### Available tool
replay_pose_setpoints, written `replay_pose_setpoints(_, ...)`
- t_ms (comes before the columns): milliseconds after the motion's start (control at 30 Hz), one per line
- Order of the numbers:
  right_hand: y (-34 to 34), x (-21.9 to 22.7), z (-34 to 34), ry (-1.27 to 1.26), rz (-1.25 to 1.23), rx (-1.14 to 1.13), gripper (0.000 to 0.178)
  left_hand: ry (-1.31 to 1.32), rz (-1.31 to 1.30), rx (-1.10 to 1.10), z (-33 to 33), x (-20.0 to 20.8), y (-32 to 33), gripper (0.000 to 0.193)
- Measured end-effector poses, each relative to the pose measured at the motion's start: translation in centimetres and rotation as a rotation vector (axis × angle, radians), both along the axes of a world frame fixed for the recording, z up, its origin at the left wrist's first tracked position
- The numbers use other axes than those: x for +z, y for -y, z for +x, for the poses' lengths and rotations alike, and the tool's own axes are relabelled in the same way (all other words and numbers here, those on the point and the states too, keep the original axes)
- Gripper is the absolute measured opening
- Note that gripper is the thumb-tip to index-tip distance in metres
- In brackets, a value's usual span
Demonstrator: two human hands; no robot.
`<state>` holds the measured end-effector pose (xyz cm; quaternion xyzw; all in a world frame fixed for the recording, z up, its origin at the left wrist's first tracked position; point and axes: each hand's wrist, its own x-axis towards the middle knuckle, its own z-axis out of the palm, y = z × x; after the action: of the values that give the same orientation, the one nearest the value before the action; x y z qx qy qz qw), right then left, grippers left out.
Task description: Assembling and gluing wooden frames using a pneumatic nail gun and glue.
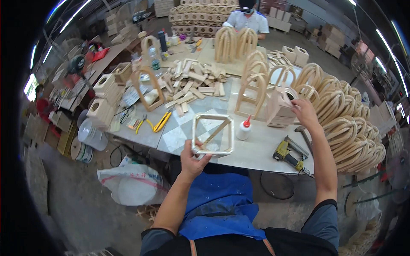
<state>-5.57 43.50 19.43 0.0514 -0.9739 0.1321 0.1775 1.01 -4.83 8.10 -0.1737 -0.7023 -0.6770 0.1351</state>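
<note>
My left hand [193,161] is closed around the lower left corner of a square wooden frame [231,135], held tilted above the table's front edge. Through its opening a slanting wooden strip shows. On the right, my right hand [306,112] reaches to a stack of square wooden panels [278,112] with round holes, its fingers at the top panel's edge. Whether they grip that panel I cannot make out. Between the frame and the stack stands a white glue bottle [243,130] with a red tip. A yellow-green nail gun [287,152] and a hammer [304,135] lie below my right hand.
Small wood pieces [197,81] are heaped mid-table. Yellow-handled pliers [144,123] and a yellow cutter [162,122] lie left. Arched wooden frames [252,96] stand behind the glue, with many bent hoops [348,128] piled right. A co-worker [247,21] is at the far side.
</note>
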Motion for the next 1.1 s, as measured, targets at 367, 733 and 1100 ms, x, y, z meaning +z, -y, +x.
replay_pose_setpoints(367, 23.5, 5.6, 13.1, -0.213, -0.09, 0.516, 0.033, 0.136, 0.123, -0.191, 1.5, 0.3, -0.7, 0.064)
replay_pose_setpoints(733, 28.0, 7.1, 11.0, 0.089, 0.117, 0.653, 0.034, 0.154, 0.14, -0.184, 2.3, 0.9, -0.3, 0.068)
replay_pose_setpoints(1100, 27.0, 7.3, 10.6, 0.064, -0.031, 0.561, 0.056, 0.13, 0.149, -0.148, 0.7, 0.8, 0.1, 0.075)
